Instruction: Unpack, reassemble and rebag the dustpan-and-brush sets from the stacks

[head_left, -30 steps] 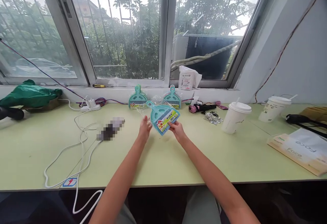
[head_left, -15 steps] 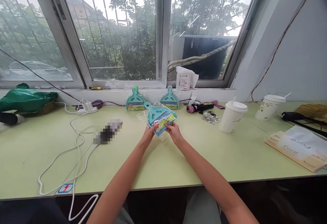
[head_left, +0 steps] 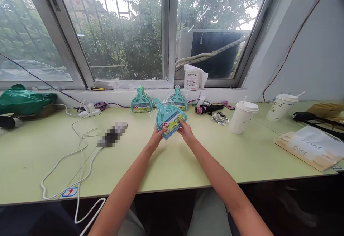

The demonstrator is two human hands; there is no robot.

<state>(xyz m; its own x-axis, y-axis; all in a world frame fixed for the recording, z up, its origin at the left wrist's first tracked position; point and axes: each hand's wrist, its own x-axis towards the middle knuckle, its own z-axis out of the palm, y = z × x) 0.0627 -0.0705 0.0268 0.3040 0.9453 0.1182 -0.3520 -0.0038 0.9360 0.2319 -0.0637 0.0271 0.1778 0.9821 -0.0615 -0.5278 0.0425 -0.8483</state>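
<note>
The left hand (head_left: 155,138) and right hand (head_left: 186,132) are closed around opposite lower sides of the dustpan (head_left: 166,113), probably light, stiff and slippery, best gripped by its rims.

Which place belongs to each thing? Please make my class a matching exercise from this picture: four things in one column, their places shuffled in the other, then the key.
Things
1. Frontmost teal plastic dustpan-and-brush set
2. Small yellow-and-black tool
3. Crumpled green plastic bag
4. White-and-tan soft pack printed "Face"

Places
A. On the white window ledge
B. Near the front edge of the pale green table, on the right
C. Held between the left grip and right grip
D. At the picture's far left

Pairs
1-C, 2-A, 3-D, 4-B
</note>
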